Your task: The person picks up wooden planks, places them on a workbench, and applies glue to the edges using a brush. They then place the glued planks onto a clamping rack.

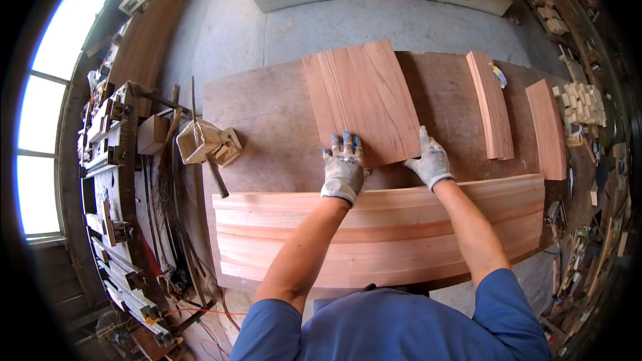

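Daylight pours in from the window (40, 113) at left, blown out to near white. The bench (281, 120) is evenly lit with soft, faint shadows. Fisheye bending curves straight edges toward the rim; the corners go black, and the clutter at right looks dim and smeared

The reddish board (364, 103) was bare, matt wood with visible grain; at six o'clock the stacked planks (381, 230) looked smooth, paler wood; both gloves (344, 167) were knitted cloth

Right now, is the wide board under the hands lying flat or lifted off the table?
Lying flat. The wide board rests on the brown table, both gloved hands pressing its near edge.
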Tool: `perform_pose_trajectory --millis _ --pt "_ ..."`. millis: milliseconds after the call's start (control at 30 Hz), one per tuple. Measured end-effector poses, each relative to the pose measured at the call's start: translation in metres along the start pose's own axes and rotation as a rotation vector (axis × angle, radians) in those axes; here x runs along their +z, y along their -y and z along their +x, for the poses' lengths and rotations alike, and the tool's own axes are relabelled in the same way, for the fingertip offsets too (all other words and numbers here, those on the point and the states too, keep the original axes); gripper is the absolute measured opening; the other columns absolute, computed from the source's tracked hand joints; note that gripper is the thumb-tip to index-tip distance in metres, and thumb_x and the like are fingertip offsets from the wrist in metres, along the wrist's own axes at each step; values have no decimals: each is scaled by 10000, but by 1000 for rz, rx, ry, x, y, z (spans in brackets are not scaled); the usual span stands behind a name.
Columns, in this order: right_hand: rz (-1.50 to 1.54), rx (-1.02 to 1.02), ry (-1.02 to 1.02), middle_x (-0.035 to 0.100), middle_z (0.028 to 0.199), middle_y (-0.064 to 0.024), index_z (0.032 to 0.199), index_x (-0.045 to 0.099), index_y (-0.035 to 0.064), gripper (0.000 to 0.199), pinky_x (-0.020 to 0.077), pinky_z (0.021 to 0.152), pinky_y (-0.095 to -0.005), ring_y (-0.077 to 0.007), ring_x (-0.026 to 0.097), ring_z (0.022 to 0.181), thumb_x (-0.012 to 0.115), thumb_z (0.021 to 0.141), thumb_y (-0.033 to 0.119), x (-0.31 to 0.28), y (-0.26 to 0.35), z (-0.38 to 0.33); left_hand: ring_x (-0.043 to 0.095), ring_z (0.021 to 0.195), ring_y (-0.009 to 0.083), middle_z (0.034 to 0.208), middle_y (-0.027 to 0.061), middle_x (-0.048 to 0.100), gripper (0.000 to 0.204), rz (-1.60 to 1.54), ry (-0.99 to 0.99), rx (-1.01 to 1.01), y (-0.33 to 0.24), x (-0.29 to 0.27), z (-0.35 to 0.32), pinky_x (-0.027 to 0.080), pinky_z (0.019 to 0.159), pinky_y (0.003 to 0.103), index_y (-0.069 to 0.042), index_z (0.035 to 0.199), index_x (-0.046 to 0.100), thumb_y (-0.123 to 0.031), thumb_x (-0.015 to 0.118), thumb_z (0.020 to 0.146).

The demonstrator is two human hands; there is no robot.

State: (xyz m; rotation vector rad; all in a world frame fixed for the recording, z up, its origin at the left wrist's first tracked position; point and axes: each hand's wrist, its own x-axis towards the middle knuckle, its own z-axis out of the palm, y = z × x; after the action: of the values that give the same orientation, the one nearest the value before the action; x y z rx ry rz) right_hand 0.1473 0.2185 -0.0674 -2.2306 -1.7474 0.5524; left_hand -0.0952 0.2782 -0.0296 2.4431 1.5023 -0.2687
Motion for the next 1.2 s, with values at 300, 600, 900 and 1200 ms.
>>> perform_pose_trajectory --millis 300,600,900,1200 --pt "-8 15 36 577 1350 -272 1567 278 -32 1166 449 1095 -444 -404 560 1259 922 676 358 -4 0 -2 308 1498 415 1619 216 345 999 -226 -70 67 17 -17 -5 310 1209 525 -32 1530 413 -546 822 776" --pt "248 266 4 464 1519 -282 1522 389 -47 1072 362 1188 -428 -390 447 1418 869 738 505 -3 14 6 573 1304 404 1361 274 618 884 -618 -112 -457 67 14 26 425 1141 430 41 1494 436 -425 807 841" --pt "228 281 45 472 1508 -281 1514 387 -55 1036 371 1181 -423 -381 455 1411 871 753 455 3 34 -6 497 1388 406 1460 270 542 919 -756 2 -438 86 9 26 370 1188 437 1 1543 381 -396 816 836" --pt "91 321 204 438 1534 -285 1560 308 -47 1081 351 1201 -409 -374 423 1444 827 789 507 -9 46 6 421 1438 435 1497 279 498 1032 -753 140 -407 83 -11 13 357 1198 458 -32 1580 258 -406 837 811"
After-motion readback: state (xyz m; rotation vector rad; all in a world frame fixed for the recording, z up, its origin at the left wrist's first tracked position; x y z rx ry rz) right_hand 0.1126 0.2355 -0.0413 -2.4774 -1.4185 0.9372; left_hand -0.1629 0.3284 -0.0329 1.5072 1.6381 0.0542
